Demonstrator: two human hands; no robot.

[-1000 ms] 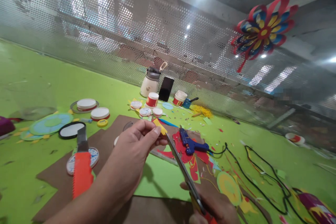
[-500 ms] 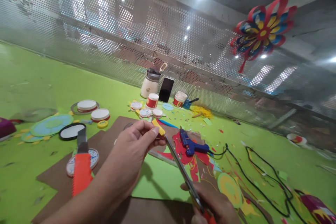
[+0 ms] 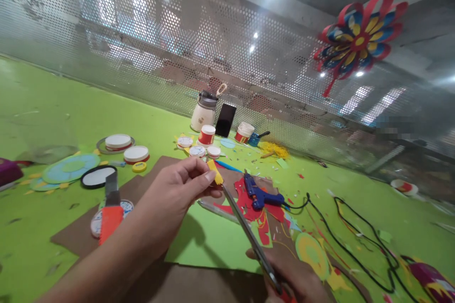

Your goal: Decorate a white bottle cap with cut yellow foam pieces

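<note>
Between thumb and fingers, my left hand [image 3: 181, 191] pinches a small piece of yellow paper [image 3: 215, 173] with small cuts along its lower edge. My right hand [image 3: 295, 272] is closed round the orange handle of a pair of scissors [image 3: 245, 225]. The blades point up and away, and their tips touch or nearly touch the fringed edge of the yellow paper. Whether the blades are parted I cannot tell. Below both hands lies a light green sheet [image 3: 209, 246] on brown card [image 3: 192, 284].
A blue glue gun [image 3: 261, 196] rests on red paper scraps, its black cord [image 3: 330, 236] looping right. An orange-handled knife [image 3: 112, 220] lies by my left forearm. Jars, round lids [image 3: 137, 154], a white jug [image 3: 204, 112] and a dark phone [image 3: 225, 120] stand farther back.
The light green sheet has shifted a little to the left. My left forearm now covers more of the orange knife handle. Both hands keep their holds, and the scissors have barely moved.
</note>
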